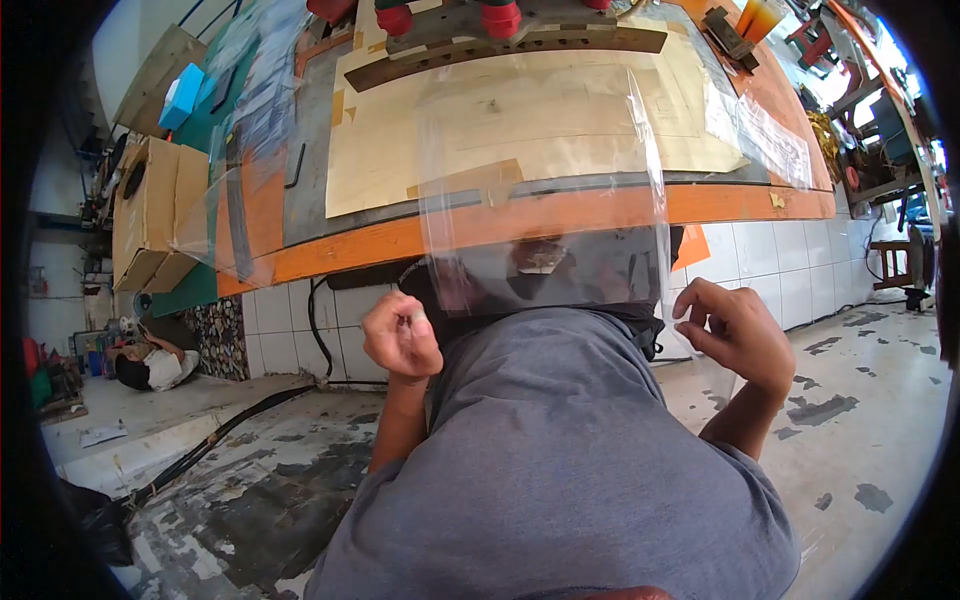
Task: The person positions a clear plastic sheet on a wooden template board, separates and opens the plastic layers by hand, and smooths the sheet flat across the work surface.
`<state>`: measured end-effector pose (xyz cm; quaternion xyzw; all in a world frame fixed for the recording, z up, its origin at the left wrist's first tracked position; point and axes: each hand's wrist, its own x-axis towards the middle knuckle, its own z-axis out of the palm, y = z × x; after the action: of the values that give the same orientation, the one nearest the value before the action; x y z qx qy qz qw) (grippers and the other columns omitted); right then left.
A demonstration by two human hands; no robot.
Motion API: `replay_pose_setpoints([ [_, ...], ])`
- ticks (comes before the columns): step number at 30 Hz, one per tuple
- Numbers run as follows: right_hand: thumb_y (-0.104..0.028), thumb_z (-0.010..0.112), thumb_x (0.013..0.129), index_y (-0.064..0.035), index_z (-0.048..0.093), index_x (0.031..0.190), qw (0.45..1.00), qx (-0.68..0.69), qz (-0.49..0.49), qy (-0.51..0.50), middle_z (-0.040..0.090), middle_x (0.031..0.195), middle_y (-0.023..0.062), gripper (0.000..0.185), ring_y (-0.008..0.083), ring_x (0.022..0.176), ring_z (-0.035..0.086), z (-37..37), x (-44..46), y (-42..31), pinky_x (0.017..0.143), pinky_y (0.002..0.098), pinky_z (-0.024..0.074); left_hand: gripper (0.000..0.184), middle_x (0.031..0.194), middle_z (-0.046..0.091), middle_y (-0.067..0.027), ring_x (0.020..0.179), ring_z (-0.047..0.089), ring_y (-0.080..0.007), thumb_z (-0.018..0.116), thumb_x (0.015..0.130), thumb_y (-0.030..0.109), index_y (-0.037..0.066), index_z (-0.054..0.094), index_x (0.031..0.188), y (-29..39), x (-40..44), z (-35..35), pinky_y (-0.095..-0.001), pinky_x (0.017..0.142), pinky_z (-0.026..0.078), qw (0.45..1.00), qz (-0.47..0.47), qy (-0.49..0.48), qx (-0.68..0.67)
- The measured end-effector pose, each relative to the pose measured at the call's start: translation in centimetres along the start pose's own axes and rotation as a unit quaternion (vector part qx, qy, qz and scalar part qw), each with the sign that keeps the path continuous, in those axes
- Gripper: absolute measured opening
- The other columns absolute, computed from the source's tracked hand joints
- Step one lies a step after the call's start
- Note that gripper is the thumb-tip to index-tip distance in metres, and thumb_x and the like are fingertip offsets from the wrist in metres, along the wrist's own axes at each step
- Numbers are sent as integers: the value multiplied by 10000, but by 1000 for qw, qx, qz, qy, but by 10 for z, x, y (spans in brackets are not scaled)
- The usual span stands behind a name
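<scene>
Head view: clear, rectangular plastic sheet [545, 235] lay over the pale tan flat board [380, 150] and hung past the front edge of the orange table [350, 244]. Left hand [402, 338] was curled, thumb against fingers, near the sheet's left border; right hand [738, 330] had thumb and forefinger close together near its right border. Could not tell whether either pinched plastic.

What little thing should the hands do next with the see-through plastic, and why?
Maybe gently straighten the clear plastic, because it droops over the table's edge and looks creased along one side. The left hand and right hand are near its two sides, though I can't tell whether they grip it.
</scene>
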<state>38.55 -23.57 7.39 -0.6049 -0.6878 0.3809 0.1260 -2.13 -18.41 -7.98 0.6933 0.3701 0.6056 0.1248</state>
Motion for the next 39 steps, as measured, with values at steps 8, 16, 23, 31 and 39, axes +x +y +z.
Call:
replay_pose_setpoints([
  [8,-98,755,941,-66,658,1031,999,47,7,13,691,696,52,136,174,524,636,1,1,8,533,311,461,195,867,662,-46,691,566,-129,729,994,75,31,697,1182,12,71,22,-283,657,486,967,-198,-69,145],
  [16,-48,726,983,-8,641,1017,994,97,40,29,703,743,69,100,149,624,683,2,3,16,570,292,510,187,756,700,-88,626,664,-193,756,1017,188,32,668,963,27,54,25,-337,595,509,955,-215,-75,192],
  [23,-1,697,989,20,621,1004,992,113,20,49,706,788,76,80,153,653,690,0,5,17,600,294,528,251,799,749,-83,705,709,-138,732,1050,219,-2,677,946,19,38,18,-298,652,559,913,-370,-163,43],
  [31,-24,691,994,19,629,1004,991,112,24,65,728,808,83,77,152,641,685,1,9,22,595,293,522,141,981,778,-126,833,740,-144,696,1065,128,5,647,1114,19,29,25,-271,734,577,842,-461,-149,-238],
  [39,-82,696,1015,5,646,991,976,128,68,160,706,708,77,103,113,531,595,0,12,24,509,288,458,175,865,790,-126,661,703,-127,633,1106,211,42,643,1058,23,31,30,-242,609,476,835,-467,-162,-241],
])
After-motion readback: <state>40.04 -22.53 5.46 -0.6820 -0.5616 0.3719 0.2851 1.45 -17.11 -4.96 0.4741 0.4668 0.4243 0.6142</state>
